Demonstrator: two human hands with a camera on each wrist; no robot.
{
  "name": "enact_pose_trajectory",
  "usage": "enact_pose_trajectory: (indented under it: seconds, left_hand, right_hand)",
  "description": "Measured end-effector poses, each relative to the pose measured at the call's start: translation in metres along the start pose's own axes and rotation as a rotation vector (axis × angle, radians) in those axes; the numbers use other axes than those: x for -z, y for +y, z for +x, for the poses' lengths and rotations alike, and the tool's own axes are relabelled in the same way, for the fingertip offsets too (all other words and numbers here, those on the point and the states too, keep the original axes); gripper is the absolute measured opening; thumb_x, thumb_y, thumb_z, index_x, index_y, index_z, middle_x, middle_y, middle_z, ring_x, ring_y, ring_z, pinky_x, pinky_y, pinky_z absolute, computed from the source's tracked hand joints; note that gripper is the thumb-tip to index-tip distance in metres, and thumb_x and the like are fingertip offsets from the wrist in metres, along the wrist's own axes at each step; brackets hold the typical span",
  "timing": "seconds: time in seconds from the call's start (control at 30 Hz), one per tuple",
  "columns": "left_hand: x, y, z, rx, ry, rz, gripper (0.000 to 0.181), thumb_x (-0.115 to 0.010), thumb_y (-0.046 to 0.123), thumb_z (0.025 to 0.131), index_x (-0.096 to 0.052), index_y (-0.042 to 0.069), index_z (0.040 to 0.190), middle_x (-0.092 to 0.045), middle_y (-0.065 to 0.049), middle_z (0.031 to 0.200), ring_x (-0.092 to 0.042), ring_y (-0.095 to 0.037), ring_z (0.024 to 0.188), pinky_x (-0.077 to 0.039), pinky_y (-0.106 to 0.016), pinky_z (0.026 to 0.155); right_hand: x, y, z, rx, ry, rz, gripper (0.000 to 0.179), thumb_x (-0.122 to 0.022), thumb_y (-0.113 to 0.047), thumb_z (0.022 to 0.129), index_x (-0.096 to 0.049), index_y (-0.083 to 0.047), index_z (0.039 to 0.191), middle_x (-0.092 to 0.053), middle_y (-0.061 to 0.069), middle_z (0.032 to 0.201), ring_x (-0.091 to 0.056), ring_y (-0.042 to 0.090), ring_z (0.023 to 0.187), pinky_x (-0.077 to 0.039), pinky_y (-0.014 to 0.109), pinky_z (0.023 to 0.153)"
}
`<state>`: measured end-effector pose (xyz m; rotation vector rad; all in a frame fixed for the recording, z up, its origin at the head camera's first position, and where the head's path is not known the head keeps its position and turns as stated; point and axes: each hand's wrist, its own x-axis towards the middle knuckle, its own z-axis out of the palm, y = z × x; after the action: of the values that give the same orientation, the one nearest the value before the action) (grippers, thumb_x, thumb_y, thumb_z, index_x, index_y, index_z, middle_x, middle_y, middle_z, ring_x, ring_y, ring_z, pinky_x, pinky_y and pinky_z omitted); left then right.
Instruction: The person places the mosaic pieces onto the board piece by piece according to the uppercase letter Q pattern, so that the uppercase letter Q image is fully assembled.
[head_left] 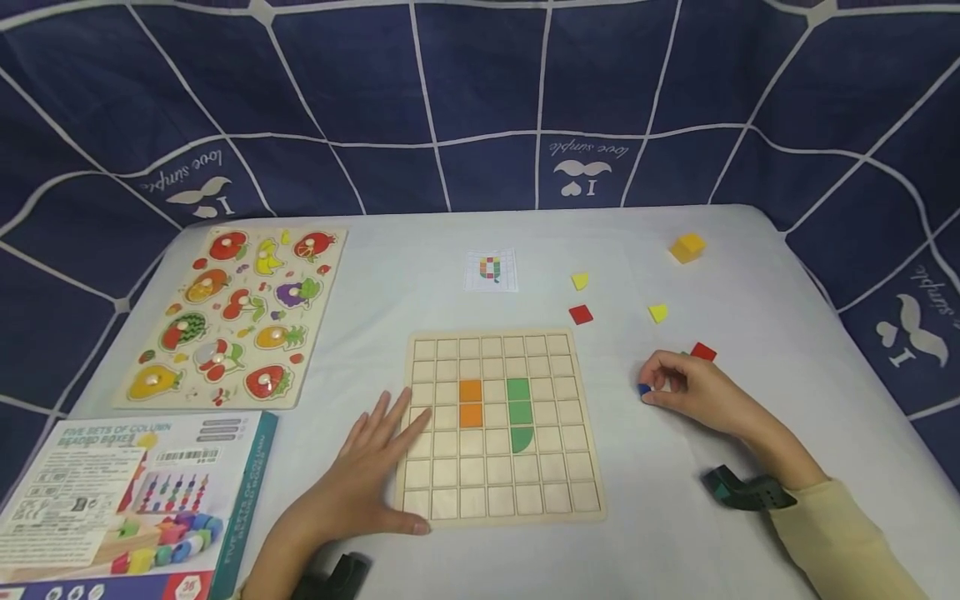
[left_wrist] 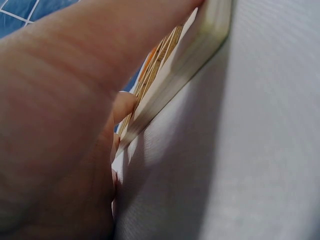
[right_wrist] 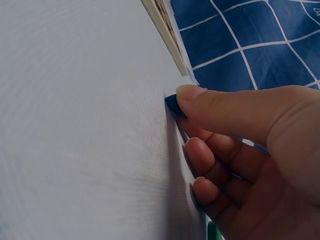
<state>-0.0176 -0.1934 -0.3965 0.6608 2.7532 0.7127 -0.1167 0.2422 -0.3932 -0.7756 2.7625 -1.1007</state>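
Note:
A wooden grid board [head_left: 495, 496] lies mid-table, with two orange squares [head_left: 470, 403] in one column and a green strip [head_left: 519, 402] of pieces, rounded at its lower end, in another. My left hand [head_left: 360, 487] rests with spread fingers on the board's left edge, the thumb by its lower left corner. To the right of the board, my right hand [head_left: 693, 390] pinches a small blue piece [right_wrist: 173, 106] between thumb and forefinger, close over the tablecloth. Part of that piece is hidden by the thumb. A red square [head_left: 703, 352] lies just beyond this hand, a green bit [right_wrist: 214, 231] beside it.
Behind the board lie a small pattern card [head_left: 491, 270], a red square [head_left: 581, 314] and two yellow pieces [head_left: 657, 313]. A yellow block [head_left: 687, 247] stands at the back right. On the left are a fruit puzzle board [head_left: 247, 333] and a beaded-boxes carton [head_left: 142, 500].

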Motion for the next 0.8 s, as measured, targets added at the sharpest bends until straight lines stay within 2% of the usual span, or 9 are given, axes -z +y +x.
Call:
enact_pose_trajectory:
  seconds: [0.33,0.6,0.8]
  left_hand:
    - [0.002,0.002,0.000,0.011,-0.011,-0.008,0.126,-0.071,0.074,0.050,-0.020,0.018,0.151,0.004,-0.005,0.156,0.010,-0.030,0.139,-0.001,-0.054,0.106]
    - [0.004,0.001,0.001,-0.002,-0.004,-0.010,0.125,-0.073,0.072,0.051,-0.021,0.016,0.150,0.003,-0.007,0.156,0.009,-0.031,0.139,-0.001,-0.054,0.107]
    - [0.003,0.002,0.000,-0.015,0.004,-0.015,0.125,-0.072,0.073,0.052,-0.022,0.014,0.150,0.002,-0.009,0.156,0.008,-0.032,0.139,-0.001,-0.055,0.106]
  right_hand:
    - [0.002,-0.003,0.002,-0.016,-0.020,0.036,0.027,-0.076,0.006,0.072,-0.061,-0.015,0.082,-0.056,-0.007,0.074,-0.051,0.011,0.065,-0.042,0.022,0.058]
    - [0.007,-0.019,0.009,0.005,-0.063,0.252,0.019,-0.069,0.003,0.081,-0.066,-0.002,0.099,-0.064,0.005,0.091,-0.059,0.016,0.077,-0.050,0.019,0.070]
    - [-0.004,-0.041,0.015,-0.094,-0.074,0.414,0.014,-0.065,0.007,0.082,-0.063,0.004,0.096,-0.064,0.013,0.088,-0.064,0.023,0.076,-0.054,0.032,0.067]
